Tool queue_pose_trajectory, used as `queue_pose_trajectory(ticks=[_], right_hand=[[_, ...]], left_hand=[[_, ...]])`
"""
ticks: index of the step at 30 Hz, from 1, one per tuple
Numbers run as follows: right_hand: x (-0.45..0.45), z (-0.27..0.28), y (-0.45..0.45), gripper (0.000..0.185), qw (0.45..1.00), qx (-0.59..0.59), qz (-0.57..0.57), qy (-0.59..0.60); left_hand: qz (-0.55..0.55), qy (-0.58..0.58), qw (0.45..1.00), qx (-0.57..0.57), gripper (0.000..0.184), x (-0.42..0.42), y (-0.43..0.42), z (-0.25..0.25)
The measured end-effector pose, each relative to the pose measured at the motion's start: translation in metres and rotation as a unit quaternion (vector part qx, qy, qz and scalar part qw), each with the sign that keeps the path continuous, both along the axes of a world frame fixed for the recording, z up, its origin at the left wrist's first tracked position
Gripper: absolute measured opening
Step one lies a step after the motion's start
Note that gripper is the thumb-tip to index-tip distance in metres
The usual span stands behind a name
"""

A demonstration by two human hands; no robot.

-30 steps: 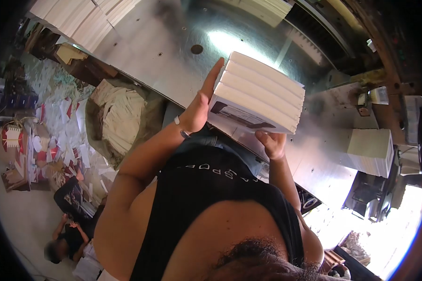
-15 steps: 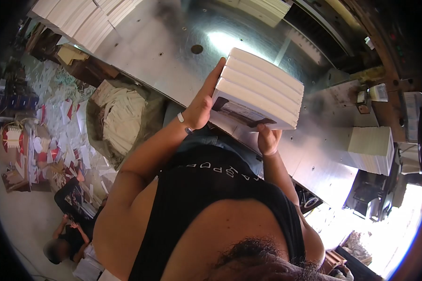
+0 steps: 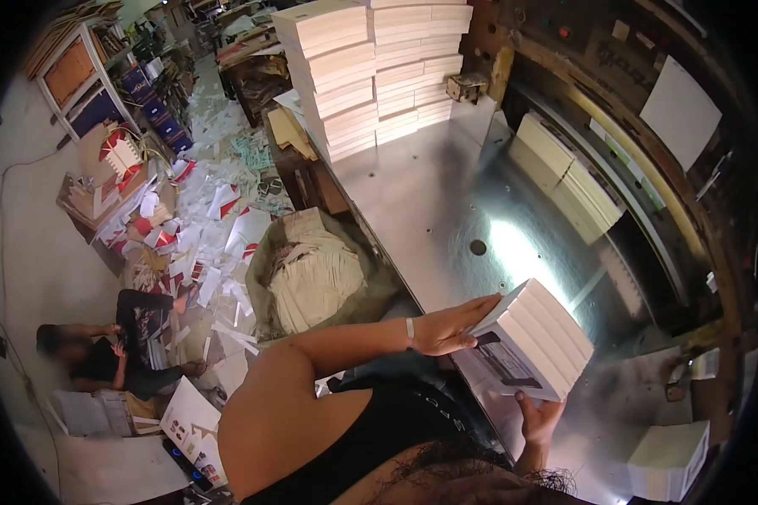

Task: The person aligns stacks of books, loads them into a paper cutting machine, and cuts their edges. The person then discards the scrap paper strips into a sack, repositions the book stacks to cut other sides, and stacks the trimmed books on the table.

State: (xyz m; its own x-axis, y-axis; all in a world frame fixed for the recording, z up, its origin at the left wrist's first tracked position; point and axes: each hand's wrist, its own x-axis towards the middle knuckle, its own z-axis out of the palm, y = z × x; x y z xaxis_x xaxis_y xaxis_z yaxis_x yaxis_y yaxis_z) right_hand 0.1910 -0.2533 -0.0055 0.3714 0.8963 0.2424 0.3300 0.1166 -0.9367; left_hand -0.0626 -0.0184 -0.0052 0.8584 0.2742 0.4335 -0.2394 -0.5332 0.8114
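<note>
A short stack of thick books [image 3: 543,337] is held between both my hands, tilted above the metal table. The pale page edges face up, and a grey cover with a dark picture faces me. My left hand [image 3: 448,328] presses the stack's left end, fingers stretched along it and thumb on the cover side. At the lower right corner my right hand [image 3: 539,418] grips the stack, its thumb against the cover; its other fingers are partly hidden behind the books.
Tall piles of books [image 3: 337,80] stand at the table's far end. More books [image 3: 568,177] lie along the machine on the right, with another stack [image 3: 669,459] nearer. A sack of paper strips [image 3: 312,278] stands beside the metal table [image 3: 396,202]. A person [image 3: 101,358] sits among floor scraps.
My view has swung left, bringing the tall book piles and more of the floor into sight. Both hands still hold the stack, which now appears lower and further right.
</note>
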Motion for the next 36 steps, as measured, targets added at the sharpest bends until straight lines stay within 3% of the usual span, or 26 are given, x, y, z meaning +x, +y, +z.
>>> queue_pose_trajectory(ticks=[4,7,10,14,20,23,24,26,27,34,36], right_hand=[[-0.004,-0.002,-0.001,0.08,0.999,0.009,0.004,0.038],[-0.025,0.027,-0.006,0.083,0.994,0.058,-0.043,0.084],[-0.035,0.049,-0.015,0.081,0.984,0.077,-0.072,0.145],[-0.022,0.034,-0.049,0.068,0.968,0.04,-0.1,0.228],[-0.01,0.008,-0.089,0.05,0.901,0.0,-0.222,0.372],[-0.001,-0.013,-0.111,0.042,0.878,-0.006,-0.259,0.404],[-0.008,-0.004,-0.11,0.04,0.876,-0.019,-0.28,0.392],[-0.004,-0.009,-0.121,0.034,0.903,-0.071,-0.27,0.328],[-0.025,0.021,-0.1,0.034,0.88,-0.036,-0.279,0.382],[-0.037,0.044,-0.106,0.048,0.876,-0.091,-0.289,0.375],[-0.036,0.053,-0.112,0.05,0.869,-0.116,-0.276,0.393]], left_hand=[[-0.003,-0.03,0.999,0.021,0.08,0.001,0.0,0.003],[-0.015,-0.049,0.998,-0.031,0.073,0.007,-0.008,0.028],[-0.03,0.043,0.992,-0.117,0.067,0.03,-0.015,0.066],[-0.015,0.268,0.962,-0.056,0.069,0.077,-0.02,0.092],[-0.079,0.246,0.965,-0.048,0.069,0.149,-0.035,0.043],[-0.146,0.277,0.949,-0.041,0.065,0.161,-0.036,0.05],[-0.182,0.23,0.956,0.013,0.065,0.179,-0.034,0.021],[-0.161,0.266,0.95,-0.003,0.06,0.172,-0.034,0.03],[-0.125,0.286,0.949,-0.034,0.059,0.17,-0.037,0.028],[-0.079,0.326,0.936,-0.103,0.047,0.156,-0.041,0.044],[-0.077,0.288,0.948,-0.109,0.047,0.155,-0.044,0.038]])
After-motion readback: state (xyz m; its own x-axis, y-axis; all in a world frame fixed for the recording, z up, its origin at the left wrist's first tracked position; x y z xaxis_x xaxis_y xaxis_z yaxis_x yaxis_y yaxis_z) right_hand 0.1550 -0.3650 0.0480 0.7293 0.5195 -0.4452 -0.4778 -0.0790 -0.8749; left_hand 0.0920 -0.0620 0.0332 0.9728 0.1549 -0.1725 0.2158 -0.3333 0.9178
